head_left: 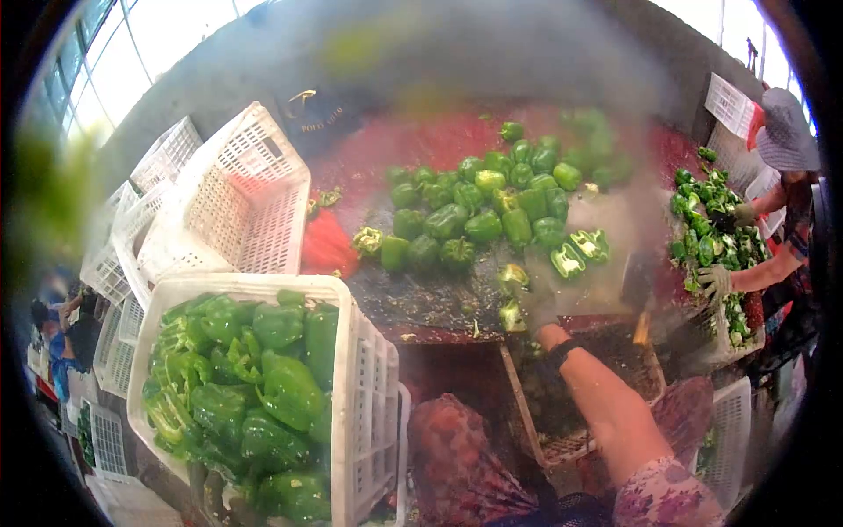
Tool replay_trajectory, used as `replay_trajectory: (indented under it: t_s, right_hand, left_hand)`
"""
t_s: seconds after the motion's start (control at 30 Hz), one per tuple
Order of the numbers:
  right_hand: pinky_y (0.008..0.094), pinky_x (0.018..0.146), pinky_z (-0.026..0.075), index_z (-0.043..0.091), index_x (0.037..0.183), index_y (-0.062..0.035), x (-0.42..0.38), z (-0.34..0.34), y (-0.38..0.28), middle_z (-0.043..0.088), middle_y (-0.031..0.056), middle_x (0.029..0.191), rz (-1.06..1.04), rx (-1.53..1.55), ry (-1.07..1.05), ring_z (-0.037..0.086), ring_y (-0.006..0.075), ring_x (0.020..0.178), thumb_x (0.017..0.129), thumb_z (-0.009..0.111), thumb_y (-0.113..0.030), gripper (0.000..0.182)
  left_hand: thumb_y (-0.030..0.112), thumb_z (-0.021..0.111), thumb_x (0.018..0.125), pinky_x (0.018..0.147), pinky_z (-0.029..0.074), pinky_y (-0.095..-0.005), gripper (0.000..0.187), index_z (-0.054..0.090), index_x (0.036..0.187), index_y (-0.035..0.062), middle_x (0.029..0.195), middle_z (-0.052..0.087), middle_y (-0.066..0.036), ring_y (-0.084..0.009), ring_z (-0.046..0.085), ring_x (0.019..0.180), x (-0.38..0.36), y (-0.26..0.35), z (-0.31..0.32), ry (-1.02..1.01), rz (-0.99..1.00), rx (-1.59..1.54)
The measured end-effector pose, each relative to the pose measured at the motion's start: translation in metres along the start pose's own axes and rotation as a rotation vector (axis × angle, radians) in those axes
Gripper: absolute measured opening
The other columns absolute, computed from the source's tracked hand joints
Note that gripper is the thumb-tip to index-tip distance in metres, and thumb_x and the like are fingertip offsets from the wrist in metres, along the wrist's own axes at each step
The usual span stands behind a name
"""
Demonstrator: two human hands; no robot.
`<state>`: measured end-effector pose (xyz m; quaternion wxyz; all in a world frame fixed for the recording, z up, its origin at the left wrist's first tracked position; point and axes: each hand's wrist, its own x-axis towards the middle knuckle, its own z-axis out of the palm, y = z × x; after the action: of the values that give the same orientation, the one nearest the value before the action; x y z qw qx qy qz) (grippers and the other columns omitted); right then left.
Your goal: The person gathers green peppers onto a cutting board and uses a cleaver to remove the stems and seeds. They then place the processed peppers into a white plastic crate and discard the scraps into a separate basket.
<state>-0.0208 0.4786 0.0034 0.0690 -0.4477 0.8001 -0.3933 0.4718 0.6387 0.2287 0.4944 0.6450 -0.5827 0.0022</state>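
Head view: right hand (537, 303) in a pale glove, fingers curled around a cut green pepper piece (512, 314), kept over the dark cutting surface (421, 294). Whole peppers (474, 211) piled just beyond the fingertips, within reach. Left hand out of frame. Filled white crate (351, 369) sits near.

The right hand (537, 303), gloved and blurred, reaches forward on a bare outstretched forearm; its fingers cannot be made out.

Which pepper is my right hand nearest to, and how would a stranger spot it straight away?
Start at the dark wet worktable covered in green peppers. Follow its near edge right to the gloved right hand. Just left of it lies a cut pepper piece, its pale inside showing, apart from the pile of whole dark green ones behind.
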Motion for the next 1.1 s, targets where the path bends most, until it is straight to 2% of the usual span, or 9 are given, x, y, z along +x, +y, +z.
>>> replay_trajectory:
  t_s: [0.07,0.33,0.4,0.53,0.6,0.63,0.73,0.93,1.1]
  right_hand:
    - [0.0459,0.091,0.049,0.055,0.131,-0.0069,0.001,0.022,0.056,0.062,0.0197,0.123,0.112,-0.256,-0.008,0.06,0.0374,0.11,0.093,0.064,-0.034,0.048]
    - [0.0455,0.088,0.048,0.062,0.123,-0.0004,-0.046,-0.054,0.008,0.067,0.0204,0.114,0.282,0.289,0.183,0.062,0.0377,0.102,0.091,0.067,-0.035,0.047]
    - [0.0437,0.087,0.048,0.063,0.123,0.0025,-0.048,-0.068,0.01,0.068,0.0193,0.113,0.472,0.467,0.126,0.063,0.035,0.101,0.092,0.067,-0.035,0.049]
    - [0.0324,0.083,0.051,0.055,0.134,0.0037,-0.086,-0.11,-0.015,0.068,0.0095,0.105,0.338,0.956,-0.219,0.062,0.0173,0.096,0.097,0.064,-0.033,0.053]
    - [0.0277,0.083,0.051,0.053,0.135,0.0029,-0.11,-0.126,-0.031,0.066,0.007,0.107,0.235,1.001,-0.347,0.061,0.0123,0.095,0.101,0.058,-0.029,0.047]
    - [0.0272,0.083,0.051,0.053,0.135,0.0026,-0.126,-0.143,-0.051,0.066,0.007,0.108,0.234,0.958,-0.388,0.061,0.0118,0.096,0.102,0.056,-0.028,0.045]
    - [0.0257,0.085,0.052,0.054,0.134,0.0019,-0.162,-0.184,-0.104,0.065,0.0067,0.112,0.187,0.906,-0.468,0.06,0.0104,0.098,0.103,0.053,-0.024,0.04]
    - [0.031,0.084,0.054,0.056,0.131,0.0029,-0.197,-0.2,-0.111,0.067,0.0117,0.113,0.016,0.687,-0.456,0.064,0.0153,0.096,0.101,0.055,-0.02,0.037]
    - [0.0374,0.078,0.054,0.06,0.121,0.0031,-0.217,-0.201,-0.105,0.068,0.0213,0.104,-0.265,0.36,-0.295,0.069,0.0306,0.092,0.097,0.061,-0.02,0.033]
  left_hand:
    - [0.024,0.056,0.101,0.098,0.047,-0.0427,0.042,0.056,0.131,-0.0054,0.132,0.058,-0.02,-0.0309,0.057,0.118,0.019,-0.041,-0.012,-0.028,0.192,-0.015]
    - [0.023,0.056,0.1,0.1,0.046,-0.0431,0.044,0.053,0.135,-0.0028,0.134,0.058,-0.019,-0.0324,0.057,0.119,-0.015,0.018,0.017,-0.043,0.441,-0.13]
    - [0.023,0.057,0.1,0.101,0.045,-0.0432,0.044,0.052,0.136,-0.0022,0.134,0.057,-0.019,-0.0328,0.057,0.12,-0.034,0.033,0.033,-0.194,0.561,-0.241]
    - [0.023,0.057,0.1,0.102,0.045,-0.0434,0.046,0.051,0.138,-0.0009,0.135,0.057,-0.019,-0.0336,0.056,0.12,-0.082,0.064,0.069,-0.639,0.754,-0.497]
    - [0.023,0.057,0.1,0.102,0.045,-0.0435,0.047,0.05,0.139,-0.0003,0.135,0.057,-0.019,-0.034,0.056,0.121,-0.109,0.082,0.087,-0.895,0.602,-0.453]
    - [0.014,0.051,0.102,0.1,0.048,-0.0335,0.04,0.05,0.139,-0.0011,0.132,0.059,-0.019,-0.0247,0.059,0.118,-0.117,0.094,0.094,-1.007,0.423,-0.344]
    - [0.01,0.055,0.1,0.104,0.045,-0.034,0.043,0.048,0.14,-0.0028,0.135,0.057,-0.02,-0.0245,0.057,0.123,-0.129,0.112,0.136,-0.931,0.012,-0.635]
    - [0.004,0.056,0.098,0.106,0.043,-0.0336,0.047,0.044,0.143,-0.0036,0.141,0.052,-0.02,-0.0245,0.053,0.128,-0.135,0.139,0.152,-1.038,-0.222,-0.89]
    - [0.007,0.063,0.091,0.094,0.052,-0.039,0.057,0.043,0.143,-0.0008,0.128,0.059,-0.024,-0.0342,0.062,0.114,-0.142,0.132,0.153,-0.821,0.302,-0.581]
